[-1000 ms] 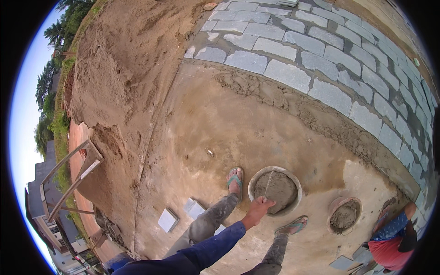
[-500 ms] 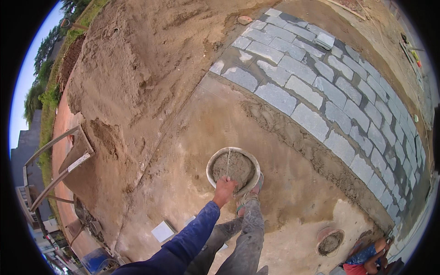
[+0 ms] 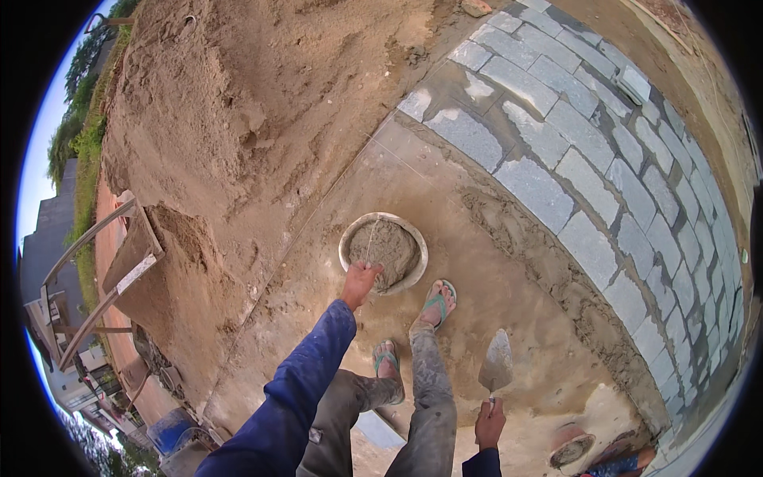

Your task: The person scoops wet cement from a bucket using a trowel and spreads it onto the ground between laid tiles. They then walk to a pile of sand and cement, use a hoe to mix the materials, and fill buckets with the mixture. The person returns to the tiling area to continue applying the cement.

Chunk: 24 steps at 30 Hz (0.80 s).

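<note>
My left hand [image 3: 361, 284], at the end of a blue sleeve, is closed on the thin handle of a round bucket [image 3: 424, 256]. Wet grey mortar [image 3: 394, 248] fills the bucket up to near its rim. The bucket is in front of my feet, which wear green flip-flops [image 3: 436, 303]. My right hand [image 3: 489, 424] grips the handle of a trowel [image 3: 497, 364] at the lower right. The trowel's pointed blade faces away from me and has mortar smears on it.
Grey stone pavers [image 3: 534, 197] cover the ground at the right, edged by a strip of rough mortar [image 3: 548, 274]. A big sand heap [image 3: 262, 103] rises at the left. A second mortar bucket [image 3: 571, 447] and a person's arm [image 3: 645, 456] are at the lower right.
My right hand has come into view with the trowel. The bucket, with my left hand on its handle, appears further up and left in the view. Both my feet now show.
</note>
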{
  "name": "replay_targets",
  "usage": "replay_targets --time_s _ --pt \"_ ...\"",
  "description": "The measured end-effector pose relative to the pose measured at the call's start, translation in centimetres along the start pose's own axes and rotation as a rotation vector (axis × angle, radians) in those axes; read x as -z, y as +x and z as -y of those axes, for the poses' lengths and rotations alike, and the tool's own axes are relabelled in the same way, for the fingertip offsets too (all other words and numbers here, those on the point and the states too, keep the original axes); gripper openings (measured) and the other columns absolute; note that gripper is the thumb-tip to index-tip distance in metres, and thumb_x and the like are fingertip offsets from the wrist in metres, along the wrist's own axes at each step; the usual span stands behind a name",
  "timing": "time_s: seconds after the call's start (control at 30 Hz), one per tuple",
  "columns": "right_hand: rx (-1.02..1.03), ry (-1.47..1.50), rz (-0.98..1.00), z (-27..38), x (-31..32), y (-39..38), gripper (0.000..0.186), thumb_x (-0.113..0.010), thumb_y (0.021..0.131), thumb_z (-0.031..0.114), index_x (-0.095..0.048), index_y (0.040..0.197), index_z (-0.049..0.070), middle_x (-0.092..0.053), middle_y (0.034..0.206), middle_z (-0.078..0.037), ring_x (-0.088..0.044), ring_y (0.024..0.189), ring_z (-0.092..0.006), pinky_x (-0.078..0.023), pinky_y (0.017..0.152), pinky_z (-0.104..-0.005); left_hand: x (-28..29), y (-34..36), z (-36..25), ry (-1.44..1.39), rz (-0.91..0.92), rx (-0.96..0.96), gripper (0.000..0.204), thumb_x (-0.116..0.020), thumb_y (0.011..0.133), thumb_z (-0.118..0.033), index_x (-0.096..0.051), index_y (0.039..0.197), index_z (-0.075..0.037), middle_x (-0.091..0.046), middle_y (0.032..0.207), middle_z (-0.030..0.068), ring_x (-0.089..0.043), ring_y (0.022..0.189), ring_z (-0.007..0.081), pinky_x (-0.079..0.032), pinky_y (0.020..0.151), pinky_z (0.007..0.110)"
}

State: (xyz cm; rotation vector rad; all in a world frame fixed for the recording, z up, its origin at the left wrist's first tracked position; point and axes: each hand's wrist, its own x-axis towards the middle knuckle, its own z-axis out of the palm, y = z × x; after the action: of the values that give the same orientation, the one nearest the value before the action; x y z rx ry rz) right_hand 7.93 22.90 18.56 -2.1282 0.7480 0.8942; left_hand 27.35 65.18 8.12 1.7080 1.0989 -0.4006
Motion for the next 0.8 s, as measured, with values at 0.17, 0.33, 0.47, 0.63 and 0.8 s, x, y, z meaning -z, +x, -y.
replay_targets --time_s 0.17,0.33,0.47,0.63,0.8 --pt "0.228 -0.076 0.082 11.3 -2.1 9.2 0.020 -0.053 0.092 0.023 -0.054 0.105 0.007 -0.061 0.076 -0.020 -0.061 0.073 -0.0402 -0.045 0.063 -0.0453 2.2 3.7 -1.1 -0.030 0.021 0.001 0.035 -0.067 0.085 -0.032 -0.053 0.067 -0.006 -0.050 0.061 0.0004 -0.045 0.054 0.0097 -0.038 0.049 0.030" --pt "0.542 -0.226 0.146 21.1 -5.5 16.0 0.024 -0.055 0.091 0.026 -0.053 0.104 0.007 -0.062 0.083 -0.021 -0.061 0.079 -0.0404 -0.046 0.066 -0.0469 4.3 6.0 -1.6 -0.100 0.087 -0.009 0.038 -0.057 0.093 -0.037 -0.052 0.070 -0.007 -0.047 0.059 -0.0011 -0.046 0.051 0.0096 -0.040 0.049 0.027" --pt "0.769 -0.314 0.229 29.1 -8.8 21.1 0.027 -0.056 0.090 0.028 -0.053 0.103 0.004 -0.063 0.083 -0.022 -0.061 0.078 -0.0420 -0.046 0.064 -0.0485 8.8 10.8 1.8 0.286 -0.018 -0.268 0.040 -0.055 0.094 -0.033 -0.055 0.070 0.000 -0.050 0.060 0.0046 -0.049 0.056 0.0132 -0.045 0.054 0.034" --pt "0.930 -0.849 0.221 35.8 -11.6 26.5 0.029 -0.057 0.090 0.030 -0.053 0.102 0.004 -0.063 0.081 -0.021 -0.062 0.068 -0.0371 -0.047 0.058 -0.0462 10.5 13.4 9.8 0.193 0.152 -0.322 0.040 -0.048 0.098 -0.035 -0.055 0.111 0.002 -0.061 0.096 0.0138 -0.062 0.087 0.0184 -0.052 0.072 0.034" --pt "1.048 -1.147 0.038 36.6 -12.5 27.8 0.031 -0.055 0.090 0.034 -0.053 0.103 0.006 -0.061 0.074 -0.017 -0.063 0.062 -0.0330 -0.049 0.055 -0.0435 8.3 14.0 15.1 -0.300 0.344 -0.168 0.041 -0.040 0.101 -0.037 -0.051 0.117 -0.001 -0.062 0.098 0.0078 -0.063 0.083 0.0148 -0.055 0.072 0.029"
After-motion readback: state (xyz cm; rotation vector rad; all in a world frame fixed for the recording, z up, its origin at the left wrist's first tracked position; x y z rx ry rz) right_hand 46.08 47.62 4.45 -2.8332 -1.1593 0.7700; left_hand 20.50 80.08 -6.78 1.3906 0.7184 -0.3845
